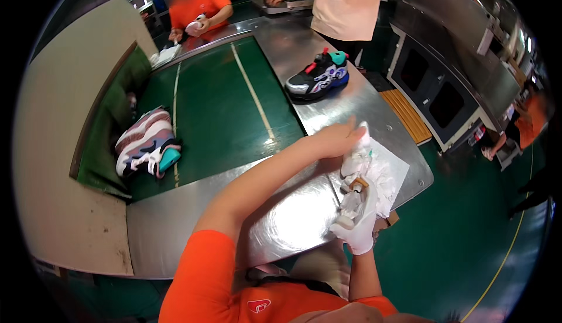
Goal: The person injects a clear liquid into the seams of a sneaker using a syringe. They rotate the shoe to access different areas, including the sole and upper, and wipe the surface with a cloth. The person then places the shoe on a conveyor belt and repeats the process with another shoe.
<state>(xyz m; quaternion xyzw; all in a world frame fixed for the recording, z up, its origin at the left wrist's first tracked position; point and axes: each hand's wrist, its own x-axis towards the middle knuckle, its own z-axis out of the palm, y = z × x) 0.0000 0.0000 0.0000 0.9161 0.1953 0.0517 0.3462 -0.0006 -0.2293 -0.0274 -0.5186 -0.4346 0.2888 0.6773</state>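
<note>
My left hand (341, 139) is bare and stretches across the metal tabletop, its fingers closed on the upper end of a crumpled white cloth (356, 162). Motion smears the fingertips. My right hand (362, 226) wears a white glove and curls around a small white-and-tan object (358, 183) whose kind I cannot make out. More crumpled white material lies beside it on a white sheet (393, 168). Farther back on the metal, a black sneaker (318, 77) with purple, teal and red parts stands upright.
A green conveyor belt (216, 100) runs at the left, carrying multicoloured sneakers (149, 143) beside a beige housing (76, 147). Across it, a person in orange (199, 9) handles a pale shoe. Another person (349, 4) stands beyond the table. A dark-doored cabinet (433, 83) is at right.
</note>
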